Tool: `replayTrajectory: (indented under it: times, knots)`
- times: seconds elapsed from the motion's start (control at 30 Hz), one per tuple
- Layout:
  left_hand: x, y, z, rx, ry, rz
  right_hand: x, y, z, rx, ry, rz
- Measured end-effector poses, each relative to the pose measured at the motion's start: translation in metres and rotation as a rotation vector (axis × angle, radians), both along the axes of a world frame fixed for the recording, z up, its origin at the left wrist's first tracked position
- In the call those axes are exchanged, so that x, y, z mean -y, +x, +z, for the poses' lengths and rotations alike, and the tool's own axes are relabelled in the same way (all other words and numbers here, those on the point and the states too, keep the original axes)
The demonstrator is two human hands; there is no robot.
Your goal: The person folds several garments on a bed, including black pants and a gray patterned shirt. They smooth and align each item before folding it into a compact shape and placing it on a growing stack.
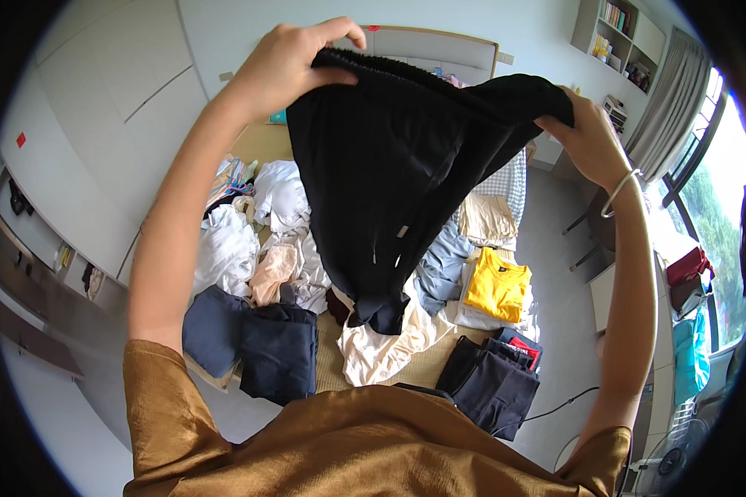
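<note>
A black garment hangs stretched between my two raised hands, above the clothes on the bed. My left hand pinches one end of its gathered, elastic-looking edge. On the other side my right hand, with a pale bangle at the wrist, grips a bunched corner. The garment tapers downward, and its lower end hangs over a cream garment. A small light tag shows near its lower part. Whether it is trousers or a skirt, I cannot tell.
White clothes lie heaped on the left, near clothes hangers. Folded dark clothes sit at the bed's near left, and a folded black stack at near right. A folded yellow T-shirt lies beyond that. A fan stands at lower right.
</note>
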State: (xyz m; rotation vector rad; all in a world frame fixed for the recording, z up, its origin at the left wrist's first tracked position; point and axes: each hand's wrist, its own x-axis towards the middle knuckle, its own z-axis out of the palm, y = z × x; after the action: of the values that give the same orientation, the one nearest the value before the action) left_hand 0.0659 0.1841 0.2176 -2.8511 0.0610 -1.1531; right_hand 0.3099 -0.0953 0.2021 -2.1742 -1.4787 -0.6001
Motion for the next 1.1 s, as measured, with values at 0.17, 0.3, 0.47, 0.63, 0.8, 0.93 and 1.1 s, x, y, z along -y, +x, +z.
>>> replayTrajectory:
  times: [0.17, 0.3, 0.47, 0.63, 0.8, 0.93, 1.1]
  knots:
    - [0.012, -0.011, 0.017, -0.080, -0.188, -0.171, 0.000, -0.033, -0.006, -0.164, 0.077, 0.187]
    - [-0.006, -0.016, 0.019, -0.103, -0.271, -0.175, -0.003, -0.028, -0.021, -0.588, 0.213, 0.413]
    - [-0.016, -0.029, 0.025, -0.208, -0.410, -0.064, 0.005, -0.001, -0.025, -1.089, 0.385, 0.494]
    - [-0.014, -0.028, 0.009, 0.043, -0.563, -0.165, -0.002, -0.012, -0.022, -1.265, 0.413, 0.559]
    - [-0.008, -0.034, 0.027, -0.102, -0.593, -0.235, 0.004, 0.001, -0.028, -1.045, 0.201, 0.640]
    - [-0.016, -0.030, 0.025, 0.056, -0.317, -0.222, 0.008, 0.007, -0.029, -1.022, 0.170, 0.573]
    - [-0.020, -0.040, 0.027, -0.136, -0.589, -0.193, 0.012, 0.022, -0.029, -1.193, 0.360, 0.431]
